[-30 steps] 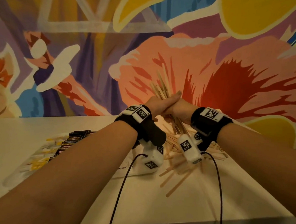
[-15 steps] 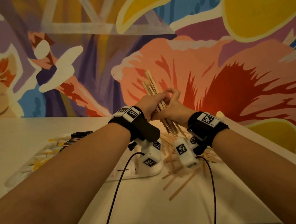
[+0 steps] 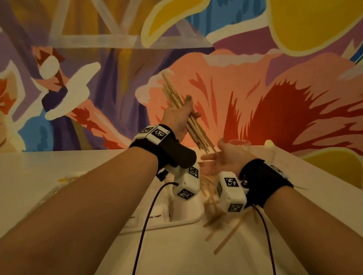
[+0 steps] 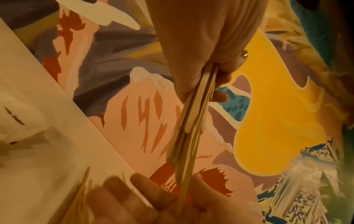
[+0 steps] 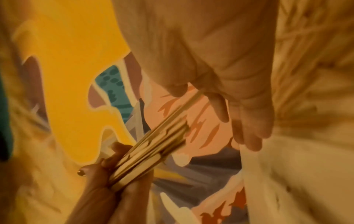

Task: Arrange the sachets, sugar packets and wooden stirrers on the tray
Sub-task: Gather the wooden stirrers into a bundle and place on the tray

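Stirrers (image 3: 182, 111) bundled in the gripping left hand (image 3: 178, 118) slant down toward the slack, empty right hand (image 3: 225, 159) above the tray (image 3: 160, 222).

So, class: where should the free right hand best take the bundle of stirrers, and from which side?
Probably the lower ends of the stirrers, from below: the left hand grips their middle, and the open right hand sits under those tips.
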The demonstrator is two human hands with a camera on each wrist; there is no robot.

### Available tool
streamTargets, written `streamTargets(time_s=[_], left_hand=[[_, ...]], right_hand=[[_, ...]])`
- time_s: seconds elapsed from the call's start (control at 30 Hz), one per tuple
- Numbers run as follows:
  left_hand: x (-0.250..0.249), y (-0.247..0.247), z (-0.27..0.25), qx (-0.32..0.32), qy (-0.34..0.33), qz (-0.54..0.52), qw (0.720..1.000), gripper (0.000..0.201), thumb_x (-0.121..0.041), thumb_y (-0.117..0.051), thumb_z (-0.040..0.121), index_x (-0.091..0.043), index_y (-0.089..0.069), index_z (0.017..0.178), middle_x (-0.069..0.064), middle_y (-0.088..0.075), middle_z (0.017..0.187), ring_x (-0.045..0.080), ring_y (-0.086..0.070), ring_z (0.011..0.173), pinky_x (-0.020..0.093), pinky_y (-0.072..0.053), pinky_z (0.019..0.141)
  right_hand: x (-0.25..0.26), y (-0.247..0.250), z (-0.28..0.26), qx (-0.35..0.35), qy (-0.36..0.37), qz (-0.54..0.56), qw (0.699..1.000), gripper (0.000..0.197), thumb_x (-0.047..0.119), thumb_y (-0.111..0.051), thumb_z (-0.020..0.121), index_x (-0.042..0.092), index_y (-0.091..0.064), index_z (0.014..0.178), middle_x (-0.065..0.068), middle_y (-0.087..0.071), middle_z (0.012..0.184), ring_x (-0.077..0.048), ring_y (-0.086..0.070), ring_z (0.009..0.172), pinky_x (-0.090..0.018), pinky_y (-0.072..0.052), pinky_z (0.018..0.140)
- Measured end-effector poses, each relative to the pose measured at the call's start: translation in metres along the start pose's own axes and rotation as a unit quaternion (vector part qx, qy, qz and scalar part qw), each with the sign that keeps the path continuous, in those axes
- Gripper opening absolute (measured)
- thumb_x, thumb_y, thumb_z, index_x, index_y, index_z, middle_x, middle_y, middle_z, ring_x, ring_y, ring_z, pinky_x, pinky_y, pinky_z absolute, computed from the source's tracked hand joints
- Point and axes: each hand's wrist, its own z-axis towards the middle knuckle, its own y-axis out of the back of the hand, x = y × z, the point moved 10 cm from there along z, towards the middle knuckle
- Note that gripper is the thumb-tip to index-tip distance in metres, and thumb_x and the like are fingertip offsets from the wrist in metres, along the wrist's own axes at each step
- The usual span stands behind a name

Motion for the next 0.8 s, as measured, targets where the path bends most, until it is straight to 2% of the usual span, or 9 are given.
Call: streamTargets(time_s=[0.07, 0.13, 0.2, 0.33, 0.37, 0.47, 0.6, 0.73, 0.8], left_hand=[[0.003, -0.009, -0.005, 0.028, -0.004, 0.028, 0.999, 0.037, -0.022, -0.057, 0.093, -0.01, -0.061, 0.059, -0.005, -0.056, 0.045, 0.018, -0.058, 0.064, 0.035, -0.05, 0.078], [0.006, -0.015, -0.009, 0.05, -0.011, 0.032, 0.998, 0.025, -0.018, -0.059, 0.092, -0.007, -0.059, 0.07, -0.005, -0.059, 0.047, 0.016, -0.062, 0.063, 0.032, -0.053, 0.074], [0.01, -0.014, -0.009, 0.056, -0.014, 0.023, 0.998, 0.018, -0.016, -0.059, 0.092, -0.007, -0.055, 0.077, -0.005, -0.059, 0.048, 0.012, -0.063, 0.058, 0.028, -0.054, 0.068], [0.01, 0.0, -0.007, 0.065, -0.039, 0.043, 0.996, 0.02, -0.016, -0.061, 0.091, -0.01, -0.057, 0.072, -0.003, -0.06, 0.053, 0.02, -0.059, 0.067, 0.033, -0.052, 0.074], [0.011, 0.003, -0.008, 0.07, -0.039, 0.044, 0.996, 0.015, -0.016, -0.064, 0.088, -0.011, -0.057, 0.075, -0.003, -0.06, 0.055, 0.021, -0.06, 0.068, 0.036, -0.051, 0.076], [0.017, 0.014, -0.011, 0.067, -0.028, 0.051, 0.996, 0.014, -0.017, -0.069, 0.084, -0.013, -0.056, 0.082, 0.0, -0.06, 0.063, 0.017, -0.062, 0.064, 0.037, -0.052, 0.075], [0.015, 0.027, -0.011, 0.067, -0.025, 0.075, 0.995, 0.015, -0.02, -0.069, 0.084, -0.015, -0.056, 0.077, -0.004, -0.061, 0.054, 0.015, -0.061, 0.061, 0.035, -0.054, 0.073], [0.017, 0.038, -0.011, 0.074, -0.018, 0.089, 0.993, 0.016, -0.022, -0.068, 0.085, -0.014, -0.054, 0.08, 0.0, -0.057, 0.064, 0.012, -0.059, 0.055, 0.028, -0.053, 0.062], [0.021, 0.044, -0.011, 0.083, -0.014, 0.108, 0.991, 0.018, -0.024, -0.069, 0.084, -0.014, -0.054, 0.081, 0.001, -0.056, 0.064, 0.013, -0.059, 0.056, 0.028, -0.053, 0.06]], right_hand=[[-0.004, -0.018, -0.005, 0.029, 0.004, 0.084, 0.996, 0.057, 0.04, -0.028, 0.101, -0.012, -0.045, 0.115, -0.034, -0.05, 0.117, -0.044, -0.051, 0.111, -0.05, -0.04, 0.093], [0.0, -0.032, -0.01, 0.039, 0.026, 0.119, 0.992, 0.047, 0.031, -0.03, 0.101, -0.01, -0.052, 0.095, -0.027, -0.054, 0.093, -0.039, -0.054, 0.085, -0.051, -0.046, 0.077], [0.003, -0.038, -0.009, 0.035, 0.031, 0.112, 0.993, 0.046, 0.03, -0.029, 0.101, -0.006, -0.053, 0.087, -0.023, -0.053, 0.085, -0.036, -0.053, 0.078, -0.051, -0.049, 0.07], [-0.009, -0.038, 0.006, 0.034, -0.004, 0.126, 0.991, 0.056, 0.038, -0.024, 0.102, -0.013, -0.048, 0.099, -0.03, -0.055, 0.086, -0.043, -0.052, 0.086, -0.048, -0.037, 0.101], [-0.014, -0.041, 0.009, 0.041, -0.014, 0.137, 0.99, 0.056, 0.038, -0.025, 0.102, -0.013, -0.046, 0.106, -0.032, -0.054, 0.094, -0.045, -0.052, 0.092, -0.049, -0.037, 0.1], [-0.025, -0.064, 0.014, 0.085, -0.027, 0.177, 0.98, 0.055, 0.037, -0.028, 0.1, -0.011, -0.043, 0.123, -0.031, -0.052, 0.115, -0.046, -0.051, 0.103, -0.055, -0.042, 0.081], [-0.033, -0.078, 0.02, 0.082, -0.026, 0.23, 0.969, 0.055, 0.033, -0.029, 0.101, -0.012, -0.037, 0.132, -0.027, -0.046, 0.133, -0.04, -0.043, 0.125, -0.054, -0.036, 0.093], [-0.037, -0.089, 0.028, 0.08, -0.021, 0.241, 0.967, 0.049, 0.03, -0.026, 0.102, -0.006, -0.042, 0.131, -0.021, -0.049, 0.134, -0.033, -0.044, 0.128, -0.054, -0.035, 0.092], [-0.04, -0.092, 0.031, 0.082, -0.018, 0.254, 0.964, 0.044, 0.028, -0.026, 0.102, -0.003, -0.048, 0.123, -0.018, -0.049, 0.135, -0.03, -0.042, 0.131, -0.054, -0.034, 0.093]])
